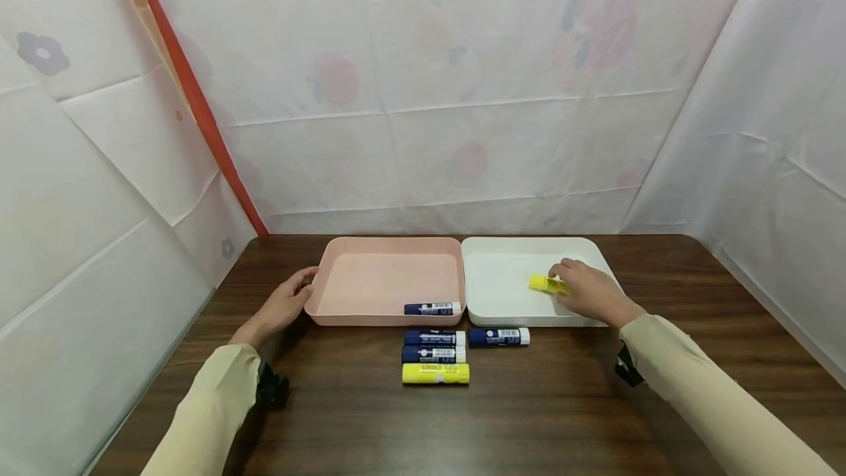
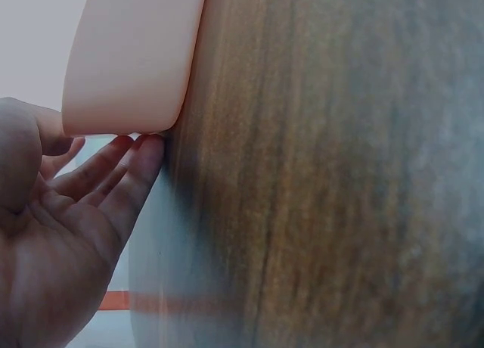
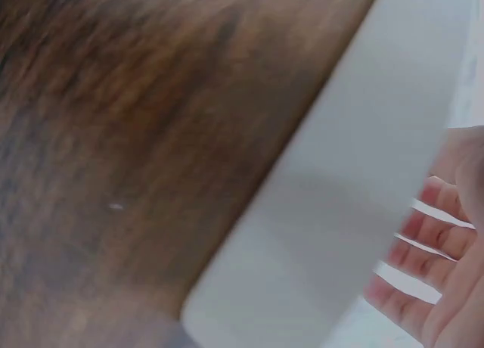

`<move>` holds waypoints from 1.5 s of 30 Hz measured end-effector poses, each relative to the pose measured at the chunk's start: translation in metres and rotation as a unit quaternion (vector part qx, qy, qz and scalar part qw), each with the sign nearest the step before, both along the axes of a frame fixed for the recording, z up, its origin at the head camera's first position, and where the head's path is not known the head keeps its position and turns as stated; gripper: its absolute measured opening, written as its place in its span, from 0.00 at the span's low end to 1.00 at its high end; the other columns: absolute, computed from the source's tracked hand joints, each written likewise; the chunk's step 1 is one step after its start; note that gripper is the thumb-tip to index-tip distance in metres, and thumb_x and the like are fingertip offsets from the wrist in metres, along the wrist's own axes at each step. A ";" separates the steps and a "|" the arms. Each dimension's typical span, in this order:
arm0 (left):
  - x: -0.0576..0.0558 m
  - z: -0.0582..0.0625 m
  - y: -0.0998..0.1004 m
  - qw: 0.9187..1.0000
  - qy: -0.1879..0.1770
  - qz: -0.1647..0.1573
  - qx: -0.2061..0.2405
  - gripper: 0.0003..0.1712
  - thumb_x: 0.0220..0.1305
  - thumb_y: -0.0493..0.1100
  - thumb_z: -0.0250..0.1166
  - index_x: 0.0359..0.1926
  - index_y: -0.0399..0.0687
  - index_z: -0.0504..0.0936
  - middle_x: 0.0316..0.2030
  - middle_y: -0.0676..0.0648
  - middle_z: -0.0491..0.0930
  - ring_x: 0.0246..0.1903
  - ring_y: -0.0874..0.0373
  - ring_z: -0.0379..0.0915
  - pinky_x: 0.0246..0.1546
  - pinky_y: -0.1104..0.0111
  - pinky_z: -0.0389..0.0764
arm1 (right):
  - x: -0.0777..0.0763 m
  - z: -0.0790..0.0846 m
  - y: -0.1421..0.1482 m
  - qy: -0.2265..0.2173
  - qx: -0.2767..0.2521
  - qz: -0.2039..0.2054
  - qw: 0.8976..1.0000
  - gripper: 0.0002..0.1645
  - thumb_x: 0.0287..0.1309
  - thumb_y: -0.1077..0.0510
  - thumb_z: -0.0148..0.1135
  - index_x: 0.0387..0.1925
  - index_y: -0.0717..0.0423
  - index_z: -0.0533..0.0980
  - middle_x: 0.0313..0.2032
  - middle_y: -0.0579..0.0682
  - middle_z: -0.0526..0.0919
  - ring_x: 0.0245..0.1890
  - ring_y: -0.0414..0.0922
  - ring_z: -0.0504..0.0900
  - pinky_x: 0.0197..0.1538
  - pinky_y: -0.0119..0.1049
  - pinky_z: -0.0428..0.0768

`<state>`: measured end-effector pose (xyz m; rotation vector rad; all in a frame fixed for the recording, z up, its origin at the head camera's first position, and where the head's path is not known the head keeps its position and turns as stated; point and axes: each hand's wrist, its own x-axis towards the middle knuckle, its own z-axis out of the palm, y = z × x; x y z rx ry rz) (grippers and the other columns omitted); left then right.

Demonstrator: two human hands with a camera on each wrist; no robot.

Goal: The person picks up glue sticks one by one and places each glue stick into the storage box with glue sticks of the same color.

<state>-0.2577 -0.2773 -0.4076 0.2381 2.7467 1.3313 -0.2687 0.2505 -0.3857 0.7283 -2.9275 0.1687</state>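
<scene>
Pinching a yellow glue stick (image 1: 542, 283) in the white tray (image 1: 492, 296), the right hand (image 1: 588, 290) reaches over its rim; the left hand (image 1: 284, 305) touches the pink tray (image 1: 383, 278) with extended fingers (image 2: 134, 178). One blue stick (image 1: 426, 309) lies inside; three blue sticks (image 1: 489, 337) and another yellow stick (image 1: 419, 374) lie nearer on the bench (image 1: 344, 417).

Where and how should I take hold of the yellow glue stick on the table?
Probably across its middle, from above and the near side. The yellow glue stick lies flat, running left to right, its near flank free; a blue glue stick close behind leaves little finger room.
</scene>
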 end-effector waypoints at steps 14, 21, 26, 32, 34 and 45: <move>-0.004 -0.002 0.001 1.000 0.007 0.002 0.000 0.26 0.75 0.39 0.42 0.70 0.32 0.54 0.59 0.28 0.66 0.58 0.37 0.63 0.58 0.46 0.63 | 0.037 0.025 -0.033 0.116 -0.037 0.130 0.984 0.17 0.47 0.65 0.69 0.42 0.61 0.77 0.37 0.53 0.78 0.33 0.47 0.77 0.36 0.42 0.76; -0.006 0.000 0.001 1.000 0.008 0.000 0.000 0.26 0.75 0.38 0.41 0.70 0.32 0.54 0.59 0.27 0.66 0.57 0.37 0.64 0.58 0.46 0.63 | 0.055 0.029 -0.049 0.133 -0.036 0.150 0.979 0.17 0.47 0.63 0.70 0.41 0.58 0.78 0.35 0.49 0.78 0.32 0.44 0.77 0.34 0.39 0.76; -0.005 0.000 0.001 1.000 0.002 0.004 -0.006 0.26 0.75 0.38 0.42 0.70 0.33 0.54 0.58 0.28 0.66 0.57 0.38 0.64 0.58 0.46 0.63 | 0.063 0.024 -0.056 0.134 -0.044 0.171 0.975 0.17 0.46 0.64 0.70 0.41 0.57 0.78 0.34 0.48 0.78 0.31 0.41 0.75 0.33 0.37 0.76; -0.004 -0.001 -0.001 1.000 -0.008 0.011 -0.010 0.27 0.75 0.39 0.41 0.70 0.34 0.53 0.59 0.28 0.65 0.57 0.38 0.64 0.58 0.46 0.62 | 0.069 0.016 -0.066 0.095 -0.043 0.167 0.980 0.15 0.47 0.62 0.70 0.41 0.56 0.79 0.35 0.47 0.78 0.32 0.39 0.75 0.35 0.37 0.77; -0.004 -0.001 -0.002 1.000 -0.010 0.012 -0.010 0.27 0.76 0.40 0.41 0.71 0.34 0.53 0.59 0.29 0.65 0.57 0.38 0.64 0.58 0.46 0.62 | 0.070 0.014 -0.069 0.083 -0.036 0.164 0.982 0.15 0.48 0.61 0.70 0.41 0.55 0.79 0.35 0.46 0.78 0.33 0.39 0.75 0.35 0.36 0.77; -0.002 -0.002 -0.002 1.000 -0.004 0.013 -0.007 0.27 0.76 0.39 0.41 0.71 0.34 0.53 0.58 0.29 0.66 0.56 0.38 0.64 0.58 0.46 0.63 | 0.070 0.002 -0.082 0.052 0.007 0.158 0.986 0.15 0.50 0.60 0.69 0.42 0.53 0.78 0.34 0.43 0.76 0.33 0.38 0.73 0.35 0.37 0.76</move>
